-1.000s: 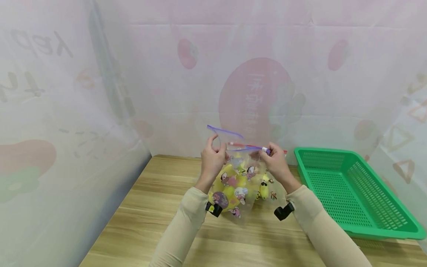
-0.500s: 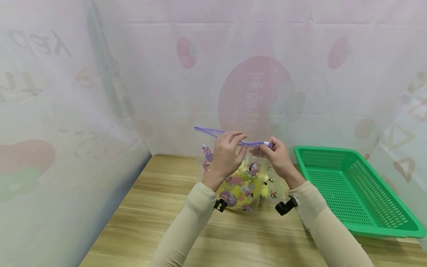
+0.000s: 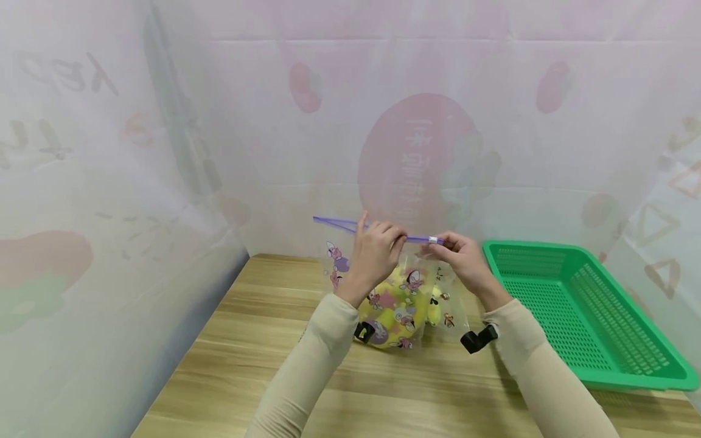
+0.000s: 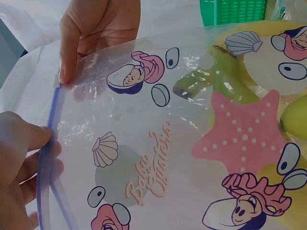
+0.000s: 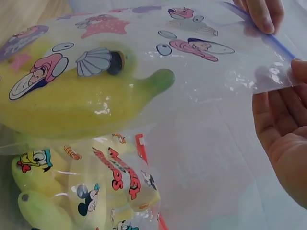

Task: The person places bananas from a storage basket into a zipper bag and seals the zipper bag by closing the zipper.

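Observation:
A clear zip bag (image 3: 402, 304) printed with shells and pink starfish stands on the table, with bananas (image 5: 72, 105) inside. Its purple zip (image 4: 44, 163) runs along the top. My left hand (image 3: 375, 258) pinches the zip near its middle, thumb on one side and fingers on the other. At the right end my right hand (image 3: 465, 261) pinches the bag's top corner beside the white slider (image 3: 433, 240). Left of my left hand the two zip strips stand apart. Behind is a second printed bag (image 5: 117, 177) with a red zip, holding yellow-green fruit.
A green plastic basket (image 3: 597, 380) stands on the right of the wooden table (image 3: 246, 365). White printed cloth (image 3: 263, 121) hangs behind the table and along both sides.
My left hand has shifted right along the zip and now pinches it, closer to my right hand. The zip's loose left end swung out to the left. My right hand stays by the slider.

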### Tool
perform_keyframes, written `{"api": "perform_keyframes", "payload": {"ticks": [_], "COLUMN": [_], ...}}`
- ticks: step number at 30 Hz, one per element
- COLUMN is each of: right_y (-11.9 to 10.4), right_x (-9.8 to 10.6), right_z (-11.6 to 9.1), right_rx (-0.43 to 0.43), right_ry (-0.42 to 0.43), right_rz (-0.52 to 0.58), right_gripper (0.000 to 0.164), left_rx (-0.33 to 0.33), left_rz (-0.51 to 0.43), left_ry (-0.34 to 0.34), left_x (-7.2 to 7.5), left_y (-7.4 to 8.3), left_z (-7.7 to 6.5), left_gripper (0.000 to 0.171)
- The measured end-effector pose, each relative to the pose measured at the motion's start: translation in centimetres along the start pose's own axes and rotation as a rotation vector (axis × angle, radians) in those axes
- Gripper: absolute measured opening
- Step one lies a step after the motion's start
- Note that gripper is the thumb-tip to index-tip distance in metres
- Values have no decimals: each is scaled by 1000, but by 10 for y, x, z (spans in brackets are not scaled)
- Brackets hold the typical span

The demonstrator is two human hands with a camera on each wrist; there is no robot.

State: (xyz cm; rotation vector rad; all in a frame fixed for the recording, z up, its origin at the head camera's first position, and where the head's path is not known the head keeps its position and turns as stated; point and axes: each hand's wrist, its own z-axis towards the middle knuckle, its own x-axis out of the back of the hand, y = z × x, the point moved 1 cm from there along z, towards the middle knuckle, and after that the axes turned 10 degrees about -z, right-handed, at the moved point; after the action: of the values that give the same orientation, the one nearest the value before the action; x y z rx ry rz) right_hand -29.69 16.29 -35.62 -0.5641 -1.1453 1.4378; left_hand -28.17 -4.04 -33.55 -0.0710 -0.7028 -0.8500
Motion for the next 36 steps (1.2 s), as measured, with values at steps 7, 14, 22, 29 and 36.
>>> {"api": "perform_keyframes", "payload": {"ticks": [7,14,22,29,36], "right_y": [5,7,11,12,14], "right_x": [6,4,6,5,5], "right_z": [-3,-4,-6,-5,-5], "right_rx": [18,26,23,-15,-24], "right_ry": [78,118,132,128,108], "right_rz": [28,42,99,56,31], "right_gripper": [13,13,9,18,24], "left_rx": [13,21,48,59,18], "left_rz": [-45,-99,-133,-144,-153], "left_ry": [-51,-158,-183,-222,-206], "left_x": [-6,-14,-20,-23,-25], "left_y": [3,11,16,19,17], "left_z": [3,10,10,10,8], "left_gripper": [10,12,13,16,19]}}
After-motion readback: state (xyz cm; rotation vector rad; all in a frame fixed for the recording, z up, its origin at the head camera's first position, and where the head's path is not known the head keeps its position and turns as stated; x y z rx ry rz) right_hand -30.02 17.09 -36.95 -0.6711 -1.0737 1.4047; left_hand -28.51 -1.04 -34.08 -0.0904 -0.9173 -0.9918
